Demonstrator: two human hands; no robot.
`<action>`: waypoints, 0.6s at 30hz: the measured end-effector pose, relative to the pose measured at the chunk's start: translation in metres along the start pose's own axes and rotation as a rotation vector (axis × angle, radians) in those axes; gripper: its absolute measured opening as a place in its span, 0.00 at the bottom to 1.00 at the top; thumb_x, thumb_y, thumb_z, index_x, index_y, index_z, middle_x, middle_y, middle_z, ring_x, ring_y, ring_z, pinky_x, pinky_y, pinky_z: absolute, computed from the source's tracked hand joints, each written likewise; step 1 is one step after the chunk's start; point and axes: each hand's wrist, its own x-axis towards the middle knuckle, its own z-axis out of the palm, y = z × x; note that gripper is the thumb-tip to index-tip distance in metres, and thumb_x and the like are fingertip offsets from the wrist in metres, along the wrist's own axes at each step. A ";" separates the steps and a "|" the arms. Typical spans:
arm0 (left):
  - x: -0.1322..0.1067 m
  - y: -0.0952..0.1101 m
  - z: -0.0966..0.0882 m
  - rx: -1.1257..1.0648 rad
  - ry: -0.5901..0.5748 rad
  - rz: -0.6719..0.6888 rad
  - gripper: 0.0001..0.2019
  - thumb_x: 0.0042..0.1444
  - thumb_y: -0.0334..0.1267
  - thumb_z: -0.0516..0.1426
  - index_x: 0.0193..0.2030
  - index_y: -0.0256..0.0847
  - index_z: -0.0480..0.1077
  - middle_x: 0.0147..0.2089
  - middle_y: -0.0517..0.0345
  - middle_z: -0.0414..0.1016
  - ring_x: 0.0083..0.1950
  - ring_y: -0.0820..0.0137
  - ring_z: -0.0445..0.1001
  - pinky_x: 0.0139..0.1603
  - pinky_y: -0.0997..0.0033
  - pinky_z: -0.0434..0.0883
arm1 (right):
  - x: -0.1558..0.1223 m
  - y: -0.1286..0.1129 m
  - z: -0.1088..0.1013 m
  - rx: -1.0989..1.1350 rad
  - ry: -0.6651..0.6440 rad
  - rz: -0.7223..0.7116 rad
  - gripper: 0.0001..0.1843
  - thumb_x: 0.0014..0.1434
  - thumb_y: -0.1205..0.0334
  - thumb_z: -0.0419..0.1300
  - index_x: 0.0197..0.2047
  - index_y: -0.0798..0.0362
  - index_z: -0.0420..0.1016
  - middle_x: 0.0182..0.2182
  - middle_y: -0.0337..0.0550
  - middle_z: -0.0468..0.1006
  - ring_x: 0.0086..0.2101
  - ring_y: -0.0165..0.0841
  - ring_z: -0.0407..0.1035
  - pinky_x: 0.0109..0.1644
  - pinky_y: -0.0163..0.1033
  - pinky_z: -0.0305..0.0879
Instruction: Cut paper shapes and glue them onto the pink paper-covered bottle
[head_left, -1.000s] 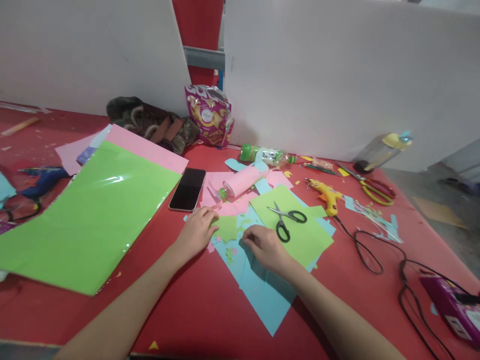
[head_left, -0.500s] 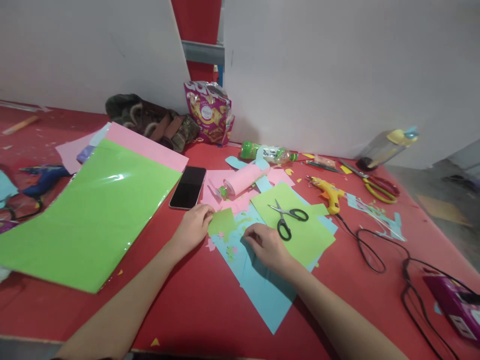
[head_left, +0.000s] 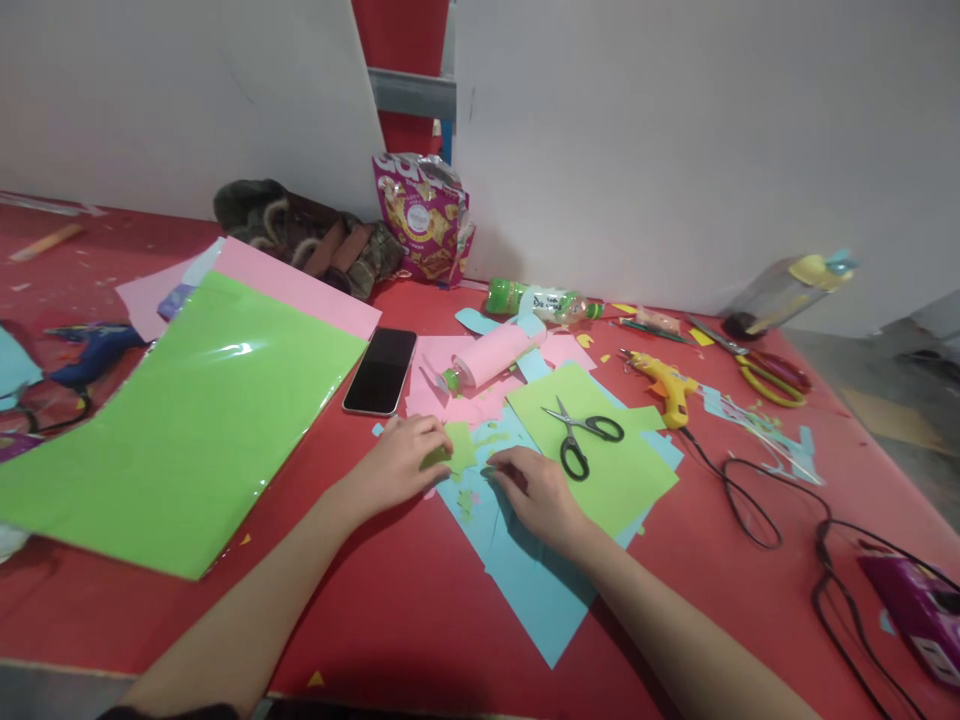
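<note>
My left hand (head_left: 401, 458) hovers over or rests on the left edge of a small green paper square (head_left: 461, 447), its fingers bent, with a gap between them and the thumb. My right hand (head_left: 536, 492) is above the light blue sheet (head_left: 536, 610), thumb and forefinger drawn together in a pinch; whatever they hold is too small to make out. Tiny green paper cutouts (head_left: 466, 503) lie between the hands. Black-handled scissors (head_left: 576, 437) rest partly spread on a larger green sheet (head_left: 634, 480). Beyond my hands lies a bottle wrapped in pink paper (head_left: 495, 355).
A phone (head_left: 381, 372) and a large wrapped green sheet (head_left: 217, 420) lie left. At right are a yellow glue gun (head_left: 667, 385) with a trailing black cord, and large scissors (head_left: 765, 372). A green bottle (head_left: 540, 302), snack bag (head_left: 424, 220) and clear bottle (head_left: 784, 290) stand or lie near the wall.
My left hand has moved right, over the edge of the small green square and the pink cutouts there. My right hand keeps its pinch in nearly the same place.
</note>
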 end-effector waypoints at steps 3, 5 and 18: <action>-0.001 0.000 0.000 -0.007 -0.076 0.021 0.07 0.52 0.40 0.51 0.32 0.39 0.67 0.37 0.57 0.67 0.43 0.66 0.64 0.41 0.64 0.56 | 0.000 0.000 0.000 -0.004 -0.006 0.003 0.05 0.50 0.73 0.54 0.30 0.55 0.69 0.24 0.41 0.72 0.25 0.30 0.64 0.30 0.35 0.61; -0.001 -0.001 0.001 -0.011 -0.094 0.015 0.07 0.53 0.40 0.51 0.32 0.39 0.66 0.36 0.57 0.66 0.43 0.66 0.64 0.41 0.65 0.56 | 0.000 -0.001 0.000 -0.005 -0.012 -0.001 0.06 0.49 0.74 0.54 0.28 0.55 0.68 0.23 0.41 0.72 0.25 0.30 0.64 0.30 0.35 0.61; 0.000 -0.001 0.002 -0.025 -0.104 0.008 0.07 0.53 0.35 0.51 0.27 0.38 0.65 0.31 0.59 0.67 0.37 0.69 0.65 0.37 0.68 0.55 | -0.001 0.001 0.002 -0.012 -0.005 -0.063 0.06 0.51 0.73 0.52 0.29 0.55 0.69 0.24 0.43 0.72 0.27 0.32 0.65 0.32 0.36 0.62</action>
